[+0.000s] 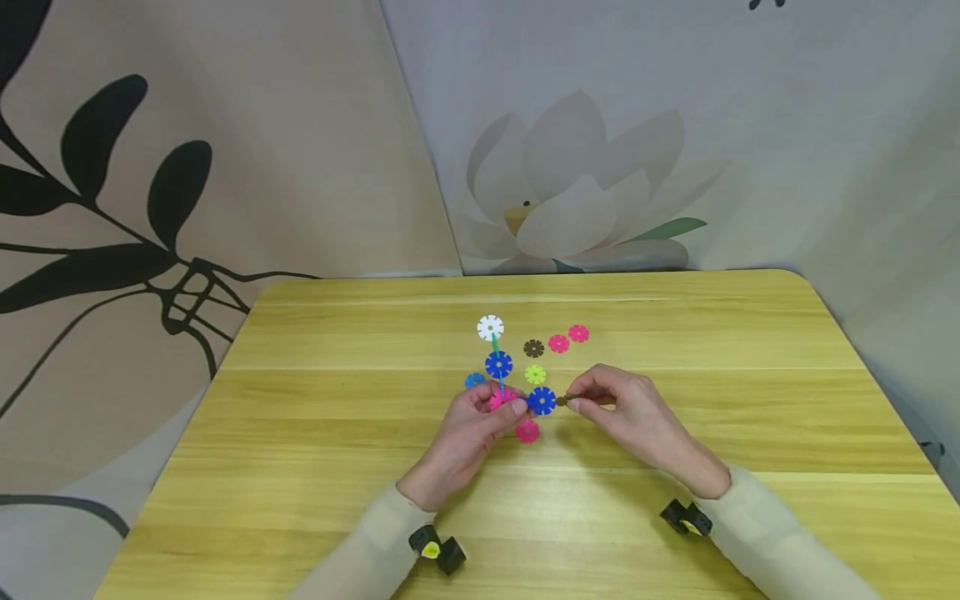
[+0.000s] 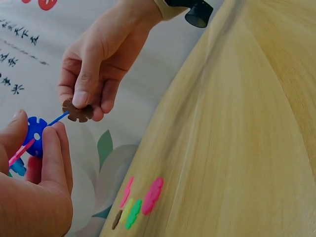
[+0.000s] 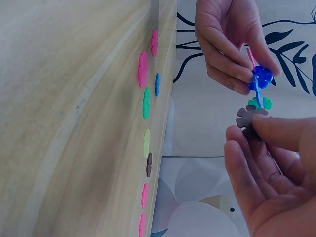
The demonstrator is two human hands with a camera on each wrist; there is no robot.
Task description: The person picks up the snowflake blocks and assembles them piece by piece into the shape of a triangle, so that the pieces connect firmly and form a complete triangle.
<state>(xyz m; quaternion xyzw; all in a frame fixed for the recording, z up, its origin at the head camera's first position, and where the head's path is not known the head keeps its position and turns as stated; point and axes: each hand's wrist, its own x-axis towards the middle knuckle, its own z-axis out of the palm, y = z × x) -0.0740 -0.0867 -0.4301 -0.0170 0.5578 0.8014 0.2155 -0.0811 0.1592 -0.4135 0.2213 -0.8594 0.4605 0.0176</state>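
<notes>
A joined chain of notched plastic snowflake discs is gripped between the left hand's (image 1: 467,432) thumb and fingers. In the head view, a white disc (image 1: 491,327) tops the chain, with a blue disc (image 1: 498,364) below it and another blue disc (image 1: 542,401) at its right end. A brown disc (image 3: 246,120) is pinched by the right hand's (image 1: 628,410) thumb and fingers. Its rim meets that right-end blue disc in the left wrist view; how deep their slots engage, I cannot tell. Fingers partly cover the pink disc (image 1: 498,402) within the chain.
Loose discs lie on the wooden table (image 1: 337,467) beyond and beside the hands: a brown disc (image 1: 533,348), a yellow-green disc (image 1: 535,374), a pink disc (image 1: 578,333) and several others. A patterned wall covering (image 1: 315,167) stands behind the table's far edge.
</notes>
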